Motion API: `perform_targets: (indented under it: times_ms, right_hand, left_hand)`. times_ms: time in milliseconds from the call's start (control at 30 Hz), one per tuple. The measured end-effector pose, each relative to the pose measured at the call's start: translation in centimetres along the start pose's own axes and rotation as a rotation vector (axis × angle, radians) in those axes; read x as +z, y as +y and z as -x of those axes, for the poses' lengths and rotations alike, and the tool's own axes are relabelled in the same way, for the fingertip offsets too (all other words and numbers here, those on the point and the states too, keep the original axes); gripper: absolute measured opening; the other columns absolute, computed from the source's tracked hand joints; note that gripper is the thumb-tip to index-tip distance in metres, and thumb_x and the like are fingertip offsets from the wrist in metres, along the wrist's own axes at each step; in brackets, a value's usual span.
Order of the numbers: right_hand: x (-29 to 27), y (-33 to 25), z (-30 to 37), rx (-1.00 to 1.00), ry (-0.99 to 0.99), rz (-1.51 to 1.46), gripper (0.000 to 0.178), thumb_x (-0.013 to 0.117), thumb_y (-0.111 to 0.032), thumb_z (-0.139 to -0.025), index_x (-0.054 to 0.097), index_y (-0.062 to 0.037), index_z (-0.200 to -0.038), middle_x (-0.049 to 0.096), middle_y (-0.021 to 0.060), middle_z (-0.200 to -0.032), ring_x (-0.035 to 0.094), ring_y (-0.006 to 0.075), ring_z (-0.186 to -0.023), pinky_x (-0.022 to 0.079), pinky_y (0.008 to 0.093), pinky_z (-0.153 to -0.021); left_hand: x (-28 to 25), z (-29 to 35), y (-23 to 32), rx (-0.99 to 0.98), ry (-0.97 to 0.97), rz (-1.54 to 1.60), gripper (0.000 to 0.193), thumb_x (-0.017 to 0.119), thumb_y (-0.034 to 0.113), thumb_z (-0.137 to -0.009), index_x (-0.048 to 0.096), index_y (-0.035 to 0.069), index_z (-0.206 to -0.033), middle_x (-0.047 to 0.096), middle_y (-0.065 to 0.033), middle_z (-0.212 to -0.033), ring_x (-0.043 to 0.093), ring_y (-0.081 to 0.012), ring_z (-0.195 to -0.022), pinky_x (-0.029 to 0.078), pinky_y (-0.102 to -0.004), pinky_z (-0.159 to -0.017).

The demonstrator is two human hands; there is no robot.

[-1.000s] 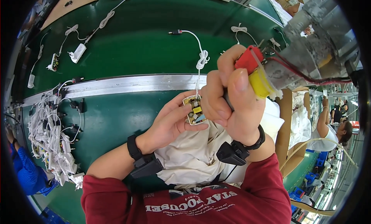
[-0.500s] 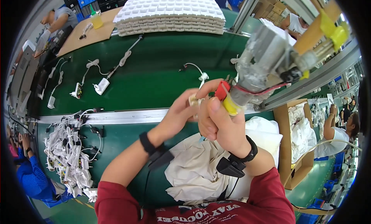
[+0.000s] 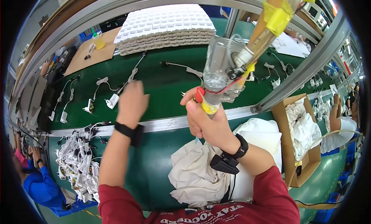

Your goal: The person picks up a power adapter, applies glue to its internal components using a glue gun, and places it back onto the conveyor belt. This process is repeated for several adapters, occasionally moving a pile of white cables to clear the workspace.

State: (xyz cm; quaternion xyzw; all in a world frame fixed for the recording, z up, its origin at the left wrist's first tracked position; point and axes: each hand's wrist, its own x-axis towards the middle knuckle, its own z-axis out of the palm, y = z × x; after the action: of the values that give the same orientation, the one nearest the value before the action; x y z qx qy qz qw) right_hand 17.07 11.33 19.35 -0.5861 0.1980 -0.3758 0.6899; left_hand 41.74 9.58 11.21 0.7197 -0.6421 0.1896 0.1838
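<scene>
My right hand is wrapped round a hanging tool with a plastic-wrapped body, a red lever and yellow tape near its lower end. Over the green belt, my left hand is smeared by motion and its fingers are mostly hidden. Right beside it lies a white power adapter with a bundled cord. Another adapter, its side showing coloured parts, rests further left. Below my right hand is a crumpled cream cloth.
A tangled pile of white adapters sits on the near bench at left. Stacked white trays stand behind the belt. On the right are a cardboard box and a slanting metal post. Co-workers sit at both sides.
My left hand has come away from the tool and moved left over the belt. The small pale piece it held is no longer visible. My right hand still grips the tool.
</scene>
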Motion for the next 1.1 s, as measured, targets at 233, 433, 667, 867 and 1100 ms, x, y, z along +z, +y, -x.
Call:
perform_targets:
  times_ms: [233,433,667,867,1100]
  right_hand:
    - [-0.2,0.1,-0.1,-0.012,-0.019,0.040,0.019,0.048,-0.023,-0.095,0.046,-0.0045,-0.098,0.038,-0.0043,-0.051,0.034,0.0032,-0.039,0.030,0.0203,-0.038]
    - [-0.3,0.2,-0.5,-0.028,-0.039,0.016,0.020,0.049,-0.023,-0.094,0.046,-0.0045,-0.098,0.038,-0.0046,-0.051,0.033,0.0030,-0.040,0.029,0.0204,-0.038]
    - [-1.3,0.1,-0.4,-0.025,0.031,0.055,0.019,0.047,-0.022,-0.095,0.045,-0.0039,-0.099,0.038,-0.0044,-0.051,0.033,0.0033,-0.039,0.028,0.0203,-0.038]
    - [-1.3,0.2,-0.9,-0.060,0.086,0.070,0.020,0.045,-0.022,-0.095,0.045,-0.0031,-0.099,0.038,-0.0032,-0.051,0.032,0.0040,-0.038,0.027,0.0203,-0.037]
    - [-1.6,0.9,-1.7,-0.053,0.110,0.125,0.023,0.044,-0.025,-0.096,0.044,-0.0029,-0.099,0.036,-0.0020,-0.050,0.031,0.0043,-0.037,0.026,0.0207,-0.035]
  left_hand:
    - [-0.2,2.9,-7.9,-0.136,-0.246,-0.187,0.041,0.073,0.018,-0.067,0.054,0.003,-0.100,0.057,-0.0137,-0.096,0.058,-0.0294,-0.091,0.050,-0.0386,-0.072]
    - [0.9,2.2,-8.9,-0.204,-0.210,-0.160,0.034,0.072,0.018,-0.069,0.057,0.004,-0.097,0.058,-0.0141,-0.086,0.060,-0.0299,-0.083,0.050,-0.0371,-0.069]
    - [-1.6,3.2,2.9,-0.638,-0.530,1.553,0.027,0.050,0.025,-0.091,0.056,0.003,-0.106,0.063,-0.0025,-0.085,0.059,-0.0120,-0.074,0.041,-0.0216,-0.048]
    - [-0.6,10.4,12.0,-0.857,-0.700,2.244,0.032,0.039,0.024,-0.095,0.040,0.007,-0.122,0.057,-0.0089,-0.107,0.060,-0.0155,-0.091,0.042,-0.0204,-0.049]
    - [-0.4,11.8,12.9,-0.532,-0.938,2.352,0.041,0.039,0.013,-0.094,0.027,0.011,-0.133,0.047,-0.0135,-0.126,0.054,-0.0226,-0.110,0.054,-0.0290,-0.064]
